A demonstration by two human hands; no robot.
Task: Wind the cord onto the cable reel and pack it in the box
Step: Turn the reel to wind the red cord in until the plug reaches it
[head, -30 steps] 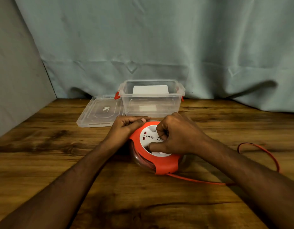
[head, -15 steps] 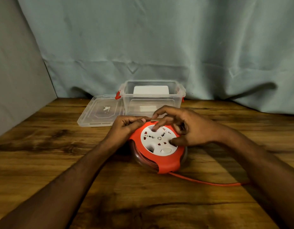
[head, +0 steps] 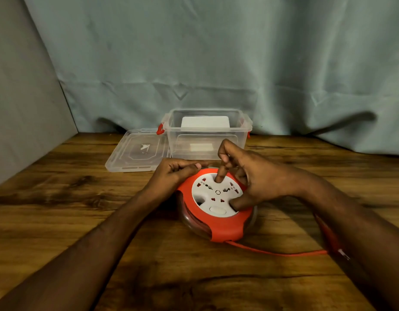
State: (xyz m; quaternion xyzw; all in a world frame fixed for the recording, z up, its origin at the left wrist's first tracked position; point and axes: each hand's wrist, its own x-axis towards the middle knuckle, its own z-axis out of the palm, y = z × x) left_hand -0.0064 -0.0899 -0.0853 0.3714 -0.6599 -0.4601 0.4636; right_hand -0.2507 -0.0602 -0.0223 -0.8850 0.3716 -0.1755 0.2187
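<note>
A round red cable reel (head: pixel 225 227) with a white socket face (head: pixel 216 196) lies flat on the wooden table (head: pixel 59 209). My left hand (head: pixel 173 173) grips its far left rim with curled fingers. My right hand (head: pixel 252 178) is over the reel, with one bent finger poked down into a hollow at the top of the white face and the thumb set in another hollow at the lower right. A red cord (head: pixel 272 251) runs out from the reel's near edge to the right and passes under my right forearm, where the plug end (head: pixel 343 254) shows.
A clear plastic box (head: pixel 207 151) with red latches stands open just behind the reel, a white object inside it. Its clear lid (head: pixel 135 153) lies flat to the left of it. A grey-blue curtain hangs behind, and a grey wall is at left.
My right hand has turned the white face round and shifted its fingers to a new hold. The loose cord has grown shorter, and its plug end has come near my right forearm.
</note>
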